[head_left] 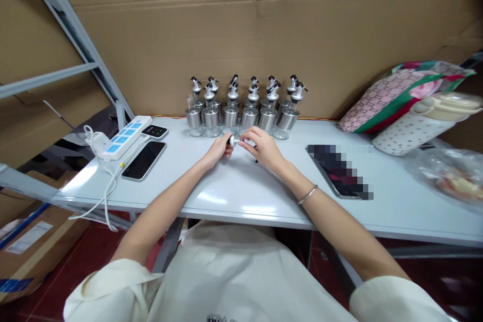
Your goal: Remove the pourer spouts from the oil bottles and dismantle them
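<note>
At the bottom of the frame was a person's cream cloth shirt [226,271]. Past it was the shiny pale grey tabletop [226,193]. A flat dark phone [339,173], partly blurred, lay right of the middle, and a black-screened phone with a pale edge [144,161] lay on the left.

In the middle, the left hand [218,152] had its fingers curled around a small silver and black pour spout [233,141]. The right hand [264,148] pinched the spout's thin end between finger and thumb. So the spout was between the two hands.

A white power strip with blue sockets [128,137] lay at the left, and a cream flask with brown dots [407,131] leaned at the right. Just behind the hands stood two rows of clear glass bottles with silver metal bands [231,114]. Farthest back was a brown cardboard wall [169,25].
</note>
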A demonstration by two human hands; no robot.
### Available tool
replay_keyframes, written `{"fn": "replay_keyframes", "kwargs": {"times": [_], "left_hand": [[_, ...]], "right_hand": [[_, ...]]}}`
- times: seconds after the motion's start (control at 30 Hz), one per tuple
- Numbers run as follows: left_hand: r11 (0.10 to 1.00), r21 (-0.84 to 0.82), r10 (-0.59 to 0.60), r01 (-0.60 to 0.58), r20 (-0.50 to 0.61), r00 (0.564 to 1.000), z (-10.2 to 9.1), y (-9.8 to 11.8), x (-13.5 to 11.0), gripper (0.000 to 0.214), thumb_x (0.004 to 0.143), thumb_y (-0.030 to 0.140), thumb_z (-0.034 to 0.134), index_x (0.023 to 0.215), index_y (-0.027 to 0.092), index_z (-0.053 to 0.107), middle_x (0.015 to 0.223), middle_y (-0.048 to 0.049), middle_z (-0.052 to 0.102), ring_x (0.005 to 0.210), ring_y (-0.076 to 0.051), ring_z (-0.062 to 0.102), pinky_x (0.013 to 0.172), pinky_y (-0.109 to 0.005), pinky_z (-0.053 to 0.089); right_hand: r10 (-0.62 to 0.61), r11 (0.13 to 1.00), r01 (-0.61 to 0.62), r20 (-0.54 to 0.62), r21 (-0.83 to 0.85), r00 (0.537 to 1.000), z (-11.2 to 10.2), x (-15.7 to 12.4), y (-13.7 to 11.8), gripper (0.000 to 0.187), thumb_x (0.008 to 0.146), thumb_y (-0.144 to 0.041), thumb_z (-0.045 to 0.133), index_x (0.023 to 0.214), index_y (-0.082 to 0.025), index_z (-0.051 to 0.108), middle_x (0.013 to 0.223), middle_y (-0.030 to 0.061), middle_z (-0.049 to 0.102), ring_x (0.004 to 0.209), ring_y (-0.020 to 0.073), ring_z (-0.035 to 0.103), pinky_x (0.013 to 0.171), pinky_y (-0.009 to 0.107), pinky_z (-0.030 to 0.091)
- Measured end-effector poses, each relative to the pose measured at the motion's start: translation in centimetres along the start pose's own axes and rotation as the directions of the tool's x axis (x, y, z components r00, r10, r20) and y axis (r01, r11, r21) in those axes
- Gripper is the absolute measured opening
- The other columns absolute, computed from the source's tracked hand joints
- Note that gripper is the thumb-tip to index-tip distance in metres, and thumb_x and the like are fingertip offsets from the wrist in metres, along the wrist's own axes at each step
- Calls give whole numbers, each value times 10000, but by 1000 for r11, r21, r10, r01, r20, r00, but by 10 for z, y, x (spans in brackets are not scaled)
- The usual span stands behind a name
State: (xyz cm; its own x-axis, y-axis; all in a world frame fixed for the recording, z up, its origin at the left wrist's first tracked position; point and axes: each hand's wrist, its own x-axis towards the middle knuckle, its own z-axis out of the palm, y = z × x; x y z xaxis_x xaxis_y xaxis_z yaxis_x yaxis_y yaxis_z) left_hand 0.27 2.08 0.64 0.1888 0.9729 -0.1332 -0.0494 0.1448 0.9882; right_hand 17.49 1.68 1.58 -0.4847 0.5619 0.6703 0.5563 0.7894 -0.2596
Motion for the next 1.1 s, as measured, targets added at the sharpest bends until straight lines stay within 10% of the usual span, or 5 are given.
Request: {"fn": "replay_keyframes", "kwargs": {"times": [0.43,0.57,0.83,1.1], "left_hand": [[990,112,86,-81,-46,995,-1,-7,3,318,931,376,547,1140,138,570,1075,-73,617,891,-169,626,765,-354,552],[955,219,217,-198,-65,974,2,-11,3,340,947,428,493,837,122,593,728,6,577,605,-94,539,589,-243,470],[758,471,564,-452,-124,816,11,-3,-15,498,928,534,348,565,195,390,530,39,346,527,-112,338,551,-257,256],[463,638,725,-615,126,677,-3,13,-24,415,842,450,538,547,224,351,573,27,323,622,-167,378,763,-323,332]], "right_hand": [[128,988,-139,152,61,980,7,-1,0,291,980,-381,433,960,-153,613,893,63,632,857,194,591,791,376,454],[226,957,-256,203,138,953,7,-1,1,257,935,-376,546,1019,-144,616,981,43,640,868,167,621,798,381,516],[458,741,-529,265,414,848,11,6,0,304,933,-384,552,1112,-144,599,1062,60,635,896,182,632,782,379,540],[430,468,-677,523,568,736,6,7,2,312,935,-381,550,1138,-146,585,1067,67,630,868,168,634,741,356,551]]}}
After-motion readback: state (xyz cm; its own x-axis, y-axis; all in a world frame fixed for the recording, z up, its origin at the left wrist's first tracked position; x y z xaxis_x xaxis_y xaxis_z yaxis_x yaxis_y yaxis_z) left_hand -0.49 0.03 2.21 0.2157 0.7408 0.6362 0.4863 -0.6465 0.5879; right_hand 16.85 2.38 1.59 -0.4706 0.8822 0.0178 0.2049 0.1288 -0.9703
